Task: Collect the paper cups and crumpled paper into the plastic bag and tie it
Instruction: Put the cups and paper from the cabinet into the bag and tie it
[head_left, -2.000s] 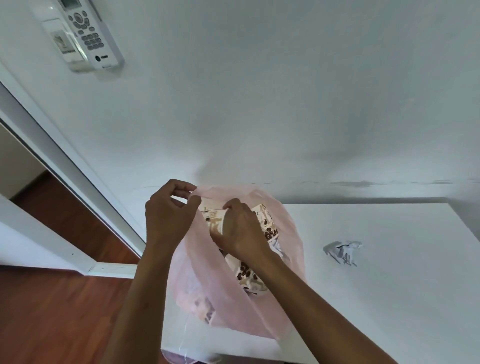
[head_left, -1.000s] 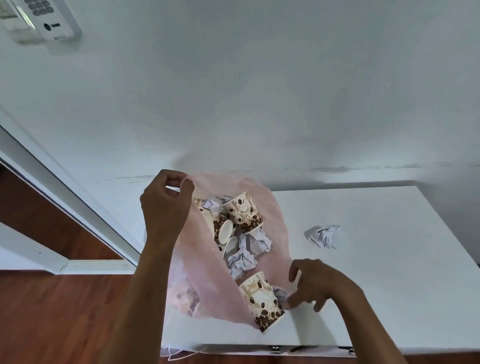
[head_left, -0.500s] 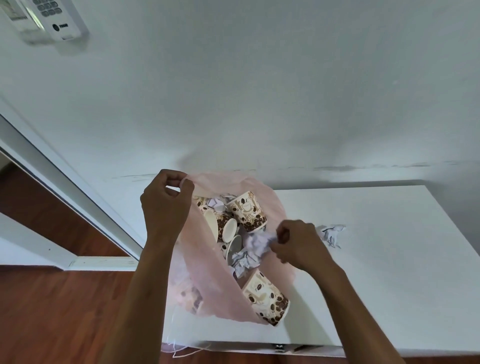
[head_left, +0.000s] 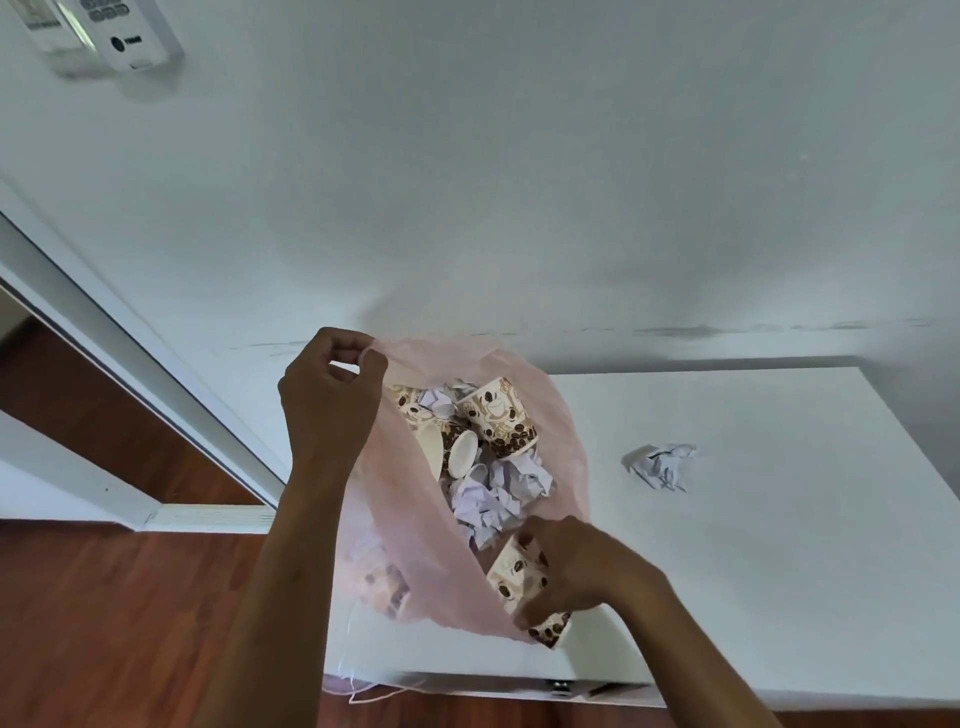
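Observation:
A thin pink plastic bag hangs open at the left end of the white table. My left hand pinches its upper rim and holds the mouth up. Inside lie several brown-printed paper cups, one upright near the top, and crumpled white paper. My right hand grips another printed paper cup at the bag's lower rim by the table's front edge. One crumpled paper ball lies loose on the table to the right of the bag.
A white wall rises behind the table, with a wall-mounted remote control at the upper left. A white door frame runs down the left. Brown wooden floor lies below and left of the table.
My right hand let go of a crumpled paper inside the bag and dropped down to the cup at the bag's lower rim, now gripping it. My left hand stayed on the rim.

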